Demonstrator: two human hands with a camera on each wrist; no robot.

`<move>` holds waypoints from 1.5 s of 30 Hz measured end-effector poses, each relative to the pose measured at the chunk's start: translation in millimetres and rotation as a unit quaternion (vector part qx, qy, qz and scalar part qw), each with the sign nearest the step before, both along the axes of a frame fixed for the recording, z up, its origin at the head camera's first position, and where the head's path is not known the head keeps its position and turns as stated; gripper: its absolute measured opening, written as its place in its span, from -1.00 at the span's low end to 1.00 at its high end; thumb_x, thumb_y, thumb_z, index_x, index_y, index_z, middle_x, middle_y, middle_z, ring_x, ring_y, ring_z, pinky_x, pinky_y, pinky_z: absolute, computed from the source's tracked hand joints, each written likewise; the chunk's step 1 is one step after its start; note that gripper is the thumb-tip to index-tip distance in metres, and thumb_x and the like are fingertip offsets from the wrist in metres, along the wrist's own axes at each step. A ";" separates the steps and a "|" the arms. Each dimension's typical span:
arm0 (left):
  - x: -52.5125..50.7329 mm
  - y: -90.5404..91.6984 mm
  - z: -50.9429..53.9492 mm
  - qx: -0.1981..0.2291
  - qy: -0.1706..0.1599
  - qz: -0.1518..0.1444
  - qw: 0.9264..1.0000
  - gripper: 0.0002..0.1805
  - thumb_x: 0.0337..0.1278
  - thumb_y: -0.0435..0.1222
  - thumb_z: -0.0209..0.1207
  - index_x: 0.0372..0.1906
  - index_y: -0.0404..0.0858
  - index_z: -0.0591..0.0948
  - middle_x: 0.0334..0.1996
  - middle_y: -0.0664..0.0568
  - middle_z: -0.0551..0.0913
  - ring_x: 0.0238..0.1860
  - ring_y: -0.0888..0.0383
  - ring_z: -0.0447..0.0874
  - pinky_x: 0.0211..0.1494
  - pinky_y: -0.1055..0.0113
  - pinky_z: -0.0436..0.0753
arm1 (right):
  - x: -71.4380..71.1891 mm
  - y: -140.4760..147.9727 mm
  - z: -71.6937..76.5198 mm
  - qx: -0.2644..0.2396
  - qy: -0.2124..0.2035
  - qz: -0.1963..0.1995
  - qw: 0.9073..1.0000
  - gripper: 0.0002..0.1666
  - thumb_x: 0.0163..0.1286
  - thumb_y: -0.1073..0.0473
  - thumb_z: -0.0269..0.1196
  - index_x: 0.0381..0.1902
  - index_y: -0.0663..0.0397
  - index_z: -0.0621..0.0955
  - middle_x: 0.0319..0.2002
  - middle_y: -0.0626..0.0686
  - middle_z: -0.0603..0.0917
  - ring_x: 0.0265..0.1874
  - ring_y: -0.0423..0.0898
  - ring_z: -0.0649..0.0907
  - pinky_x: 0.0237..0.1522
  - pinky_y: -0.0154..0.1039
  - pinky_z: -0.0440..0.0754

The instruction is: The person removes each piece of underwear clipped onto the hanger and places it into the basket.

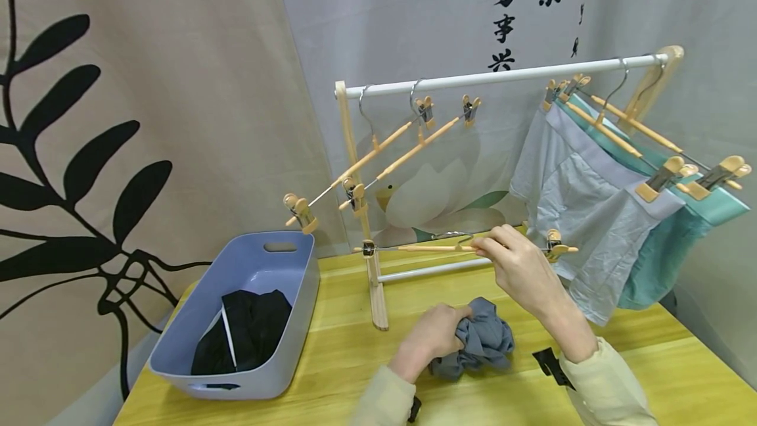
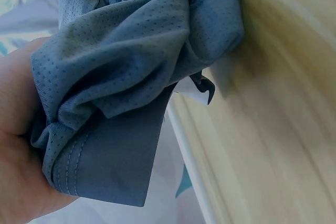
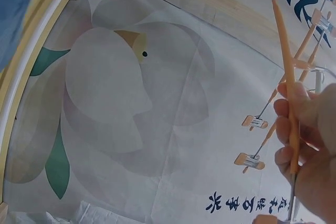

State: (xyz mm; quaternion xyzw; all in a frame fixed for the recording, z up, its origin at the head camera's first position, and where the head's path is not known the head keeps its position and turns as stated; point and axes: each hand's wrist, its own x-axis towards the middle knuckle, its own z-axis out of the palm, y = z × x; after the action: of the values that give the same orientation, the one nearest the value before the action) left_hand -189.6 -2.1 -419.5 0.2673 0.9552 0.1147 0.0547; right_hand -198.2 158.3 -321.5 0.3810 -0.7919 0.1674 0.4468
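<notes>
My left hand [image 1: 434, 334] grips a crumpled blue-grey garment [image 1: 486, 337] low over the table. In the left wrist view the garment [image 2: 121, 51] shows perforated fabric and a smooth stitched band; the thumb side of the hand [image 2: 21, 145] shows, the other fingers are hidden behind the cloth. With my right hand [image 1: 516, 265] I hold a clip hanger [image 1: 437, 248] by its wooden bar, off the rack and roughly level. The right wrist view shows fingers curled round the hanger's bar [image 3: 287, 61], with a clip at each end.
A white-railed rack [image 1: 449, 84] stands behind. Two bare clip hangers [image 1: 378, 150] hang at its left; grey shorts [image 1: 582, 196] and teal shorts [image 1: 662, 268] hang at its right. A blue basket [image 1: 307, 307] with a black garment [image 1: 260, 327] sits on the table [image 1: 331, 373] at left.
</notes>
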 end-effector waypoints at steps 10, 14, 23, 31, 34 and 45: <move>3.3 -39.2 20.2 0.064 0.016 0.035 0.997 -0.53 -0.04 -0.38 0.34 0.06 -0.04 0.57 -0.13 0.01 0.71 -0.30 0.17 0.63 -0.39 0.43 0.47 | -0.3 1.7 0.6 0.001 0.007 -0.001 1.000 -0.49 0.52 0.05 -0.16 -0.35 0.17 0.66 -0.46 -0.02 0.55 -0.47 -0.16 0.48 -0.43 -0.35 0.46; 3.9 -57.2 28.3 0.087 0.037 0.048 0.994 -0.55 -0.08 -0.41 0.34 0.01 -0.07 0.59 -0.15 -0.04 0.72 -0.35 0.18 0.62 -0.43 0.44 0.44 | -0.6 1.9 0.1 -0.004 0.003 0.002 1.000 -0.50 0.51 0.05 -0.14 -0.35 0.17 0.66 -0.46 -0.03 0.55 -0.47 -0.17 0.47 -0.43 -0.37 0.44; 7.1 -102.3 50.1 0.130 0.068 0.104 0.984 -0.57 -0.10 -0.47 0.28 -0.04 -0.12 0.57 -0.19 -0.13 0.71 -0.39 0.03 0.62 -0.40 0.27 0.51 | -2.5 1.1 -1.3 -0.004 0.006 -0.002 1.000 -0.51 0.50 0.05 -0.12 -0.35 0.17 0.66 -0.46 -0.03 0.56 -0.46 -0.17 0.48 -0.41 -0.37 0.46; 15.5 -145.6 72.1 0.149 0.110 0.179 0.966 -0.56 -0.12 -0.45 0.33 -0.02 -0.16 0.58 -0.15 -0.12 0.72 -0.20 -0.06 0.70 -0.23 0.12 0.62 | -3.9 0.8 -1.5 -0.005 0.009 -0.005 1.000 -0.54 0.48 0.06 -0.09 -0.35 0.18 0.67 -0.45 -0.03 0.57 -0.47 -0.18 0.47 -0.43 -0.39 0.44; 20.5 -161.4 80.3 0.152 0.115 0.208 0.959 -0.56 -0.12 -0.45 0.34 -0.02 -0.17 0.57 -0.13 -0.14 0.71 -0.20 -0.08 0.69 -0.23 0.09 0.62 | -4.3 1.3 -1.5 -0.004 0.008 -0.006 1.000 -0.55 0.48 0.07 -0.09 -0.35 0.18 0.67 -0.45 -0.02 0.57 -0.47 -0.17 0.47 -0.43 -0.39 0.44; 33.3 -228.4 103.2 0.133 0.119 0.309 0.934 -0.56 0.05 -0.43 0.15 0.11 -0.26 0.47 0.02 -0.35 0.59 -0.12 -0.25 0.61 -0.20 -0.04 0.55 | -6.2 2.4 -2.9 -0.016 -0.003 0.003 1.000 -0.50 0.49 0.03 -0.11 -0.37 0.21 0.66 -0.47 -0.01 0.56 -0.48 -0.16 0.48 -0.40 -0.39 0.43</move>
State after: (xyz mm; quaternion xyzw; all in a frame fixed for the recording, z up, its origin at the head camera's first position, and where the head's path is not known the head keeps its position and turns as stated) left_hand -156.3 -230.5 -316.3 -0.0243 0.9660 0.2196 -0.1340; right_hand -204.4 160.7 -324.4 0.3751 -0.7896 0.1828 0.4500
